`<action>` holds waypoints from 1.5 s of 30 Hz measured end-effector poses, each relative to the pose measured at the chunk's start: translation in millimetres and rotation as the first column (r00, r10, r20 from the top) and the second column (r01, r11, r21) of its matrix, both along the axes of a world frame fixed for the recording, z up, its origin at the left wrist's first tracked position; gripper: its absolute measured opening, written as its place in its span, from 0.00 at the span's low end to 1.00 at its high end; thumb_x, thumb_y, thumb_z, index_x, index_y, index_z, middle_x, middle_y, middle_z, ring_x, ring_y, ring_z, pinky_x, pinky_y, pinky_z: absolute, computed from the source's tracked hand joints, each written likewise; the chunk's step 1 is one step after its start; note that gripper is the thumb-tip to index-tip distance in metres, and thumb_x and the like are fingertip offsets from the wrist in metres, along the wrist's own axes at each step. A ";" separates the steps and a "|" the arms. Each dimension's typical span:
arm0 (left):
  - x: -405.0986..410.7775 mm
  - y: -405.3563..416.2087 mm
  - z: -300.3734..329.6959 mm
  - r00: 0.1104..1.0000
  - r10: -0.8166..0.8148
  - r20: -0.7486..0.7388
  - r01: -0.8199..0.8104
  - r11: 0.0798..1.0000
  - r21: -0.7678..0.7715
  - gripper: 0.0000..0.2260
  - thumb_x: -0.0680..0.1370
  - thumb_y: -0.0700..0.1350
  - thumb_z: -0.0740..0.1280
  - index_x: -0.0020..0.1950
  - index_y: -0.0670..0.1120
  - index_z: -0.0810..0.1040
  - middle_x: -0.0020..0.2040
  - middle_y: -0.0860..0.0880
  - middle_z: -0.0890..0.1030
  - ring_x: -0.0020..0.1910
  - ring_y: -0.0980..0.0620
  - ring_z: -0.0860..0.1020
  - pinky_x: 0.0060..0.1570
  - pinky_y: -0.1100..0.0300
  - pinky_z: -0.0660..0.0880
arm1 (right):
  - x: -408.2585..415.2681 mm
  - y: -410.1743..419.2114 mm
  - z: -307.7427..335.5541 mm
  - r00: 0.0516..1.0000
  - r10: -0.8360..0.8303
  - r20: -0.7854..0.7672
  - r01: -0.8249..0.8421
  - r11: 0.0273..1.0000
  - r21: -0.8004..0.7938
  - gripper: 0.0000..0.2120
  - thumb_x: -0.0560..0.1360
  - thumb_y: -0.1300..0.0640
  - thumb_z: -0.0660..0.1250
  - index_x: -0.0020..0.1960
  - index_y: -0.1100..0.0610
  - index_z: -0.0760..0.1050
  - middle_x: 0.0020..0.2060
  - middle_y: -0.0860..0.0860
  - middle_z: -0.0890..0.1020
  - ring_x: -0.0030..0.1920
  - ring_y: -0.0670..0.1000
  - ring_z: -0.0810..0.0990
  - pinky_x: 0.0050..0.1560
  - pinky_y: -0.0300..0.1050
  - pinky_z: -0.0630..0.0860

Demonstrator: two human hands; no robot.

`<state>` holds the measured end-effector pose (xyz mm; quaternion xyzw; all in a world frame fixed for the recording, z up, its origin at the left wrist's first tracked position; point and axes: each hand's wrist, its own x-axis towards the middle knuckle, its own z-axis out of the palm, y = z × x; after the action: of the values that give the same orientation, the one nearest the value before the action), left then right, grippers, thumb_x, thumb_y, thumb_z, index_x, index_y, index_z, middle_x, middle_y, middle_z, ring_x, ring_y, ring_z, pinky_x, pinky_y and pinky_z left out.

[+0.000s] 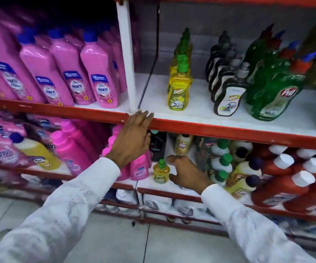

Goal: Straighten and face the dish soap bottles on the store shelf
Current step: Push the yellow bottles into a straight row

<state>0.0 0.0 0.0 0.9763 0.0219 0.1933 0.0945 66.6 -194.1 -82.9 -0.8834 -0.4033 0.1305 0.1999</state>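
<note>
On the upper shelf (pixel 191 109) stand rows of dish soap: yellow Super bottles (pixel 179 90) with green caps, dark Super bottles (pixel 227 99), and green Pril bottles (pixel 273 95) leaning left. One small yellow bottle (pixel 161 172) with a green cap stands upright on the lower shelf. My right hand (pixel 187 175) is open just to its right, thumb near its cap, not gripping it. My left hand (pixel 132 137) is open, fingers spread, resting against the red shelf edge (pixel 219 130) by the white upright.
Pink Shakti bottles (pixel 100 80) fill the upper shelf left of the white upright (pixel 126 54). The lower shelf holds pink bottles (pixel 138 168), a black bottle (pixel 158 147), green-capped bottles (pixel 221 162), and red bottles (pixel 286 185) with white caps. Grey floor tiles lie below.
</note>
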 end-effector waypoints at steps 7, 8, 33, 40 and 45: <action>1.8 5.1 -2.4 1.000 0.000 0.011 0.001 1.000 -0.028 0.27 0.75 0.41 0.65 0.74 0.43 0.64 0.71 0.41 0.71 0.72 0.42 0.65 0.72 0.48 0.63 | 4.6 44.4 -38.6 0.982 -0.159 -0.097 0.156 0.987 -0.041 0.23 0.66 0.61 0.73 0.61 0.58 0.74 0.55 0.61 0.83 0.56 0.62 0.81 0.54 0.50 0.78; 1.8 4.9 -1.9 1.000 -0.002 0.018 0.003 0.999 -0.042 0.27 0.75 0.41 0.66 0.73 0.43 0.64 0.71 0.41 0.71 0.72 0.42 0.65 0.72 0.49 0.62 | 5.2 47.4 -41.3 0.981 -0.172 -0.088 0.169 0.985 -0.037 0.23 0.66 0.60 0.73 0.60 0.57 0.75 0.53 0.61 0.84 0.55 0.63 0.81 0.54 0.51 0.79; 3.2 2.2 -1.6 0.997 0.030 0.069 -0.015 0.978 -0.210 0.35 0.67 0.27 0.62 0.73 0.47 0.68 0.72 0.46 0.72 0.75 0.46 0.63 0.71 0.53 0.63 | 25.1 -12.5 243.2 0.944 -0.327 0.043 0.242 0.774 0.585 0.28 0.62 0.56 0.80 0.59 0.53 0.74 0.49 0.46 0.86 0.44 0.43 0.85 0.48 0.42 0.81; 1.5 0.7 -2.2 0.998 0.030 0.056 -0.016 0.971 -0.239 0.36 0.67 0.27 0.63 0.73 0.50 0.66 0.73 0.48 0.70 0.77 0.49 0.58 0.70 0.49 0.68 | 70.6 23.1 217.0 0.951 -0.295 0.097 0.209 0.838 0.504 0.29 0.62 0.56 0.81 0.60 0.56 0.75 0.51 0.52 0.86 0.48 0.49 0.85 0.54 0.50 0.82; 2.2 0.9 -5.5 0.998 0.029 0.051 -0.017 0.977 -0.213 0.36 0.68 0.28 0.62 0.74 0.50 0.64 0.73 0.49 0.69 0.77 0.50 0.56 0.71 0.48 0.67 | 78.6 30.2 205.6 0.958 -0.265 0.110 0.203 0.898 0.391 0.28 0.64 0.54 0.80 0.61 0.55 0.75 0.55 0.52 0.85 0.53 0.52 0.83 0.57 0.47 0.78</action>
<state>2.2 0.9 -5.5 0.9548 0.0512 0.2172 0.1965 145.2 -163.9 122.7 -0.8785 -0.3260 -0.0456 0.3462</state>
